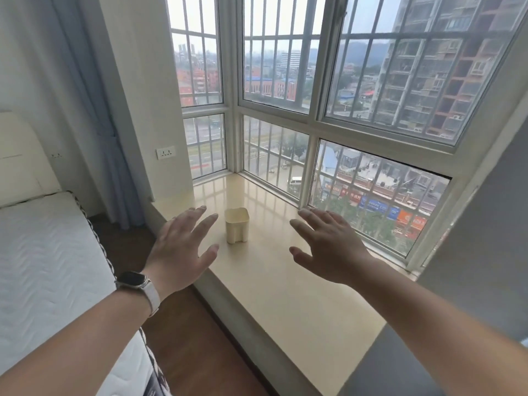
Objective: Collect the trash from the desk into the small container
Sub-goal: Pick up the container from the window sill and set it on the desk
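To the left of my left grip [178, 247] lay the bed [48, 252]. That grip hung wide, fingers spread, holding nothing. The container [237, 225] stood upright on the surface [285, 295], between the two grips and touching neither. My right grip [328, 247] hung equally wide and empty, the window [371, 195] just beyond it. I saw no trash anywhere. A hasty reach from either side could tip the light container, or I might waste moves hunting scraps elsewhere.

We hold our left hand [180, 247] and right hand [328, 247] spread, empty, flanking the small container [237, 225] upright on the counter [285, 295].
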